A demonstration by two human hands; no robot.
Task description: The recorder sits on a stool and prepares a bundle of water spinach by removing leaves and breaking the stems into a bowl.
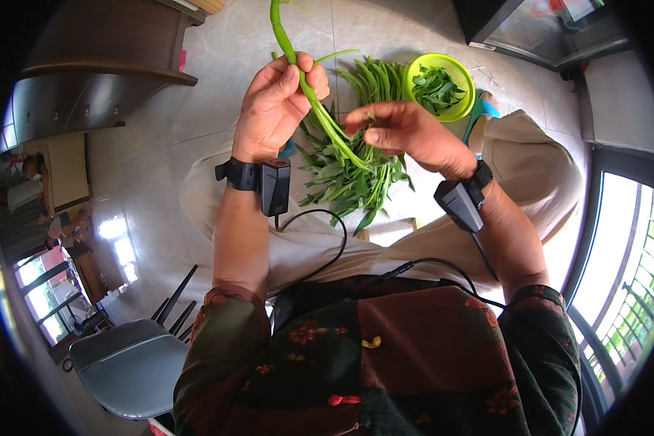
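Note:
My left hand (283,103) grips a long green stem (327,122), which looks like water spinach. The stem runs up past the top edge of the head view and bends down toward my lap. To its right is my right hand (409,131), slightly blurred, its thumb and fingers apart just beside the stem. A small green bit shows at those fingers; whether it is held is unclear. Below both hands, a heap of leafy greens (354,180) lies on the floor. Green stalks (379,82) are bunched beyond it, next to a lime-green plastic basket (470,101) holding torn leaves (436,90).
Tiled floor (201,109) surrounds my legs. A dark chair (131,365) stands at lower left, and dark wooden furniture (103,38) at upper left. Black cables (343,240) run from wrist devices across my lap. At right is a glass door (605,234). People appear at far left.

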